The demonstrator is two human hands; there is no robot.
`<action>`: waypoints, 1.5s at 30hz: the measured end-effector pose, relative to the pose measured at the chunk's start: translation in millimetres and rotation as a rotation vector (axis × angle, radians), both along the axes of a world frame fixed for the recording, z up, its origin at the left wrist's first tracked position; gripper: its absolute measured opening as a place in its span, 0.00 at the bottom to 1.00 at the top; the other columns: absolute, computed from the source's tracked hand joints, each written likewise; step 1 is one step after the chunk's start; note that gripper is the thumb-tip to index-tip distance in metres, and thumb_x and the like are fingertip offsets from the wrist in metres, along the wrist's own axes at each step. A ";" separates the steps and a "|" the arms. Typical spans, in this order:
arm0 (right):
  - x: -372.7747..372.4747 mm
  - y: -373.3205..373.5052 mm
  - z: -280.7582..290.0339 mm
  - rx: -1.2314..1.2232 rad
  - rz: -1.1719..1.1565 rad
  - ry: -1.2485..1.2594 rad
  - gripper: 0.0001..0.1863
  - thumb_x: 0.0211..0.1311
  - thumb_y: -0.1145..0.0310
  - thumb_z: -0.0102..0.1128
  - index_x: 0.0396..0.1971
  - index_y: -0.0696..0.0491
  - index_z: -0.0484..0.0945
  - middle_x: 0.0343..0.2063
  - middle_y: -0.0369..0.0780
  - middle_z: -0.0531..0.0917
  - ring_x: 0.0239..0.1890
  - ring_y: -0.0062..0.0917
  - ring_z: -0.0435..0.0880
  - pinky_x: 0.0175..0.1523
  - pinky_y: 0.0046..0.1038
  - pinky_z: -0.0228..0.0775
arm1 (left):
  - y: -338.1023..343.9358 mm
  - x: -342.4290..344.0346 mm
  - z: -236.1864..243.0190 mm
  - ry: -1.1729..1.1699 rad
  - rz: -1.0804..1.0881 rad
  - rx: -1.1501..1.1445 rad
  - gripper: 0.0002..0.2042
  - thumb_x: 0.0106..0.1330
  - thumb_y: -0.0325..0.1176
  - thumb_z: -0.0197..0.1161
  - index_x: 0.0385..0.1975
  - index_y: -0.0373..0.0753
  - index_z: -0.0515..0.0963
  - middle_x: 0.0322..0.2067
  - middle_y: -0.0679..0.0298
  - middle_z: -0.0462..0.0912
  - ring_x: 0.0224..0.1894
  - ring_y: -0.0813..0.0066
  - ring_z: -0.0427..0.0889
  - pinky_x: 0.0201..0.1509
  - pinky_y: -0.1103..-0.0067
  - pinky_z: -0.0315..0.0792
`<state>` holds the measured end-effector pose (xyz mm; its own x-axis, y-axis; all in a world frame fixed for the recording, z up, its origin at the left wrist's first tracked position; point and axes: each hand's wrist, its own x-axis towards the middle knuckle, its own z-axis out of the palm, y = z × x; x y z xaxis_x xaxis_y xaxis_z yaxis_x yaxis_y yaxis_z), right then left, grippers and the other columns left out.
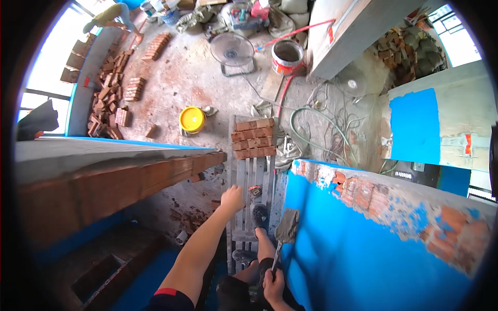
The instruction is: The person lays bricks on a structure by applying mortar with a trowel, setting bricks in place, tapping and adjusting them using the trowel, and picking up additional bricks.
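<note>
My right hand [274, 285] grips the handle of a trowel [278, 254] low in the view. Grey mortar [288, 225] lies on its blade, beside the blue wall. Out over the left edge of a slatted metal platform [239, 207], my left hand [233, 198] is closed in a loose fist, with nothing showing in it. A small orange and black tape measure [254, 191] rests on the platform just right of that hand. Farther along the platform sit stacked red bricks [253, 138], apart from both hands. My feet, in dark shoes [260, 215], stand on the slats.
A brick-topped wall [129, 181] runs along the left; a blue wall with chipped bricks [363, 197] borders the right. Below are a yellow-lidded bucket [192, 119], a mortar bucket [287, 56], a fan [232, 50], hoses [332, 124] and brick piles [108, 93]. Another person [114, 18] bends at far left.
</note>
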<state>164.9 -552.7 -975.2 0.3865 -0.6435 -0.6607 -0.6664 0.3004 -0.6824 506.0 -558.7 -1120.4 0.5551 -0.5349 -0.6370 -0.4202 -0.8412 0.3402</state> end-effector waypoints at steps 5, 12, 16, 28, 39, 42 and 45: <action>27.4 -22.5 30.7 0.282 -0.202 0.107 0.12 0.72 0.61 0.48 0.30 0.53 0.68 0.13 0.32 0.64 0.13 0.17 0.61 0.21 0.23 0.55 | -95.7 42.1 -124.6 -0.305 -0.072 -0.084 0.22 0.56 0.31 0.58 0.53 0.35 0.69 0.50 0.53 0.73 0.57 0.57 0.71 0.58 0.63 0.68; 64.9 -49.3 46.6 0.456 -0.381 0.221 0.09 0.71 0.64 0.51 0.31 0.52 0.70 0.13 0.32 0.66 0.12 0.19 0.62 0.18 0.21 0.54 | -110.5 31.3 -211.5 -0.776 -0.222 0.024 0.26 0.62 0.33 0.51 0.60 0.28 0.62 0.53 0.50 0.68 0.61 0.51 0.65 0.67 0.57 0.56; 56.4 -46.7 41.1 0.288 -0.286 0.080 0.08 0.70 0.66 0.52 0.31 0.53 0.71 0.12 0.32 0.66 0.11 0.18 0.62 0.17 0.20 0.54 | -119.7 46.9 -209.9 -0.724 -0.186 -0.097 0.21 0.60 0.33 0.54 0.53 0.33 0.67 0.46 0.55 0.69 0.52 0.58 0.69 0.60 0.58 0.60; -26.7 -18.6 -19.6 0.379 -0.567 -0.048 0.07 0.68 0.67 0.55 0.32 0.53 0.70 0.13 0.33 0.67 0.11 0.16 0.63 0.15 0.21 0.56 | -68.9 32.9 -171.1 -0.295 -0.121 -0.150 0.13 0.54 0.27 0.58 0.39 0.41 0.68 0.38 0.56 0.75 0.47 0.56 0.77 0.52 0.58 0.69; -52.4 -0.9 -23.9 -0.103 0.079 -0.094 0.12 0.69 0.61 0.55 0.29 0.54 0.72 0.12 0.31 0.68 0.11 0.15 0.66 0.16 0.21 0.56 | 206.6 -37.6 119.3 0.603 0.617 -0.414 0.38 0.40 0.20 0.72 0.58 0.38 0.67 0.44 0.62 0.81 0.50 0.66 0.78 0.58 0.72 0.70; -67.0 -10.9 -12.6 -0.375 0.278 -0.134 0.10 0.67 0.62 0.57 0.30 0.53 0.74 0.13 0.31 0.70 0.13 0.14 0.67 0.18 0.21 0.57 | 228.6 -61.1 282.1 0.799 0.642 -0.611 0.35 0.40 0.18 0.71 0.56 0.38 0.71 0.45 0.64 0.81 0.51 0.72 0.77 0.59 0.73 0.68; -35.2 -18.1 84.0 -0.090 0.326 -0.205 0.11 0.66 0.64 0.57 0.29 0.56 0.76 0.12 0.32 0.70 0.14 0.17 0.69 0.20 0.24 0.59 | 256.3 -91.0 392.2 0.665 0.422 -0.644 0.29 0.41 0.20 0.70 0.50 0.40 0.76 0.43 0.65 0.81 0.50 0.74 0.76 0.59 0.74 0.68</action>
